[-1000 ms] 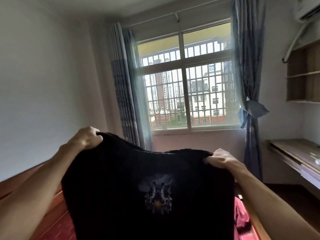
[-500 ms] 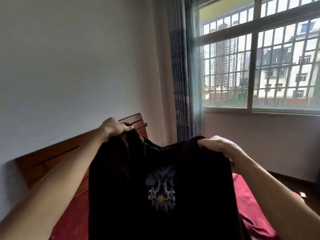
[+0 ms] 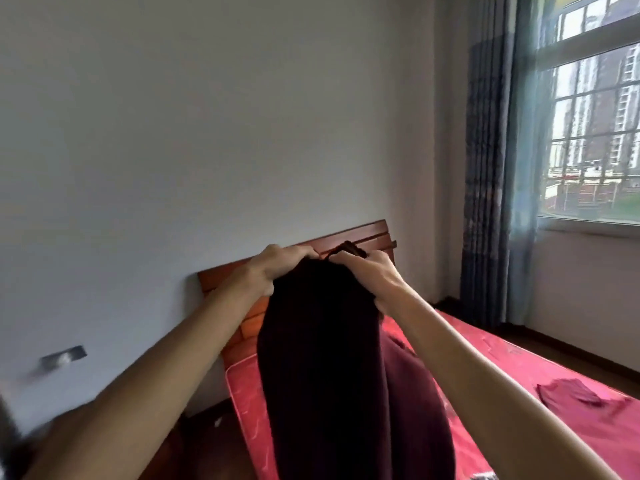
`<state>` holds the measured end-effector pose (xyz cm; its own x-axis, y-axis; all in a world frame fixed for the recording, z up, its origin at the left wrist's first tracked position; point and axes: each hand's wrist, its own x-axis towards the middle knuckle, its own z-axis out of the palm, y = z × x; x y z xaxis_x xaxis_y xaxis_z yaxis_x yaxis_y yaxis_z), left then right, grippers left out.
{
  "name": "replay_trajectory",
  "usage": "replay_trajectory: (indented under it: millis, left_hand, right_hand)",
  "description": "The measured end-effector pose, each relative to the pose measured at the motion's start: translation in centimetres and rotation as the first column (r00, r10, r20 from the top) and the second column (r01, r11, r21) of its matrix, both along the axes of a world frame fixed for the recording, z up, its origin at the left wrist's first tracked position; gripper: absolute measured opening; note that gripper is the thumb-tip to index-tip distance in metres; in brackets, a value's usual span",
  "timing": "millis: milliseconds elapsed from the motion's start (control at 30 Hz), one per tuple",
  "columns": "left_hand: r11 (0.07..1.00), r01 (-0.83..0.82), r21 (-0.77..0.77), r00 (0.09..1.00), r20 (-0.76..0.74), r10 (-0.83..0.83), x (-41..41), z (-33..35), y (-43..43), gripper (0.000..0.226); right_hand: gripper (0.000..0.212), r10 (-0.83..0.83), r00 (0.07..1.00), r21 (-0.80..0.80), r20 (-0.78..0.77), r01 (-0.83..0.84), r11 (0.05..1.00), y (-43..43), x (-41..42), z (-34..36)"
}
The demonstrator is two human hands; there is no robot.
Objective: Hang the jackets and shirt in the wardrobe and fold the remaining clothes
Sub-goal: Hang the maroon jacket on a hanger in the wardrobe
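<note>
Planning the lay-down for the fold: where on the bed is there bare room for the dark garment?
Free: the red mattress strip between the right forearm and the bed's far edge, up toward the headboard. Crowded: a small red cloth lies nearer the foot; the dark garment itself hides the bed's middle.

Dark garment (image 3: 332,368): soft matt cloth, no sheen; bed cover (image 3: 540,368): red cloth with a slight satin gloss and faint pattern; headboard (image 3: 349,237): reddish-brown wood, smooth and lacquered; wall (image 3: 207,133): matt painted plaster; curtain (image 3: 485,168): blue-grey pleated cloth; floor (image 3: 588,355): dark glossy wood.
</note>
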<state>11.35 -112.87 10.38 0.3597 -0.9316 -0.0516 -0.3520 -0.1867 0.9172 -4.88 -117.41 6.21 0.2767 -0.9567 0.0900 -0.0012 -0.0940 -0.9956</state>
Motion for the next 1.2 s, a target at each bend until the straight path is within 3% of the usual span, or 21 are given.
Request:
replay_trajectory:
  millis: [100,233,300,500,733,800,900,1100,1200]
  left_hand:
    - [0.998,-0.030,-0.052,0.998,-0.061,0.027,3.4,0.5,1.8,0.045]
    - [0.997,-0.071,-0.038,0.990,-0.125,0.066,10.3,1.0,4.4,0.091]
    - [0.996,-0.085,-0.022,0.989,-0.123,0.081,13.5,1.3,5.7,0.097]
    - [0.967,-0.251,-0.052,0.968,-0.029,0.249,22.5,1.8,9.3,0.048]
    - [0.846,-0.512,-0.149,0.859,-0.103,0.502,33.3,1.0,14.9,0.011]
    - [0.789,-0.573,-0.222,0.819,-0.115,0.562,36.1,-0.1,16.2,0.007]
    - [0.704,-0.622,-0.341,0.776,-0.153,0.612,39.9,-1.6,17.8,0.033]
    - [0.532,-0.741,-0.410,0.627,-0.139,0.766,46.6,-2.6,20.4,0.036]
    - [0.484,-0.789,-0.378,0.565,-0.139,0.813,49.9,-3.2,20.9,0.035]
  right_hand:
    - [0.035,0.109,0.994,-0.064,0.015,-0.108,0.992,2.2,5.9,0.6]
    - [0.034,0.234,0.971,-0.080,0.044,-0.230,0.970,4.5,13.1,1.2]
    - [0.033,0.298,0.954,-0.079,0.047,-0.293,0.953,5.6,16.6,1.7]
    - [0.026,0.538,0.838,-0.124,0.088,-0.527,0.841,8.6,25.7,2.5]
    - [0.033,0.830,0.527,-0.135,0.184,-0.822,0.553,10.6,36.6,2.2]
    - [0.036,0.837,0.493,-0.110,0.240,-0.842,0.528,10.7,39.8,1.6]
    - [0.031,0.844,0.461,-0.089,0.274,-0.862,0.500,10.7,44.7,1.1]
    - [0.028,0.854,0.511,-0.088,0.092,-0.851,0.519,10.7,54.2,-0.3]
    - [0.026,0.881,0.473,-0.125,0.011,-0.873,0.471,10.1,59.2,-1.2]
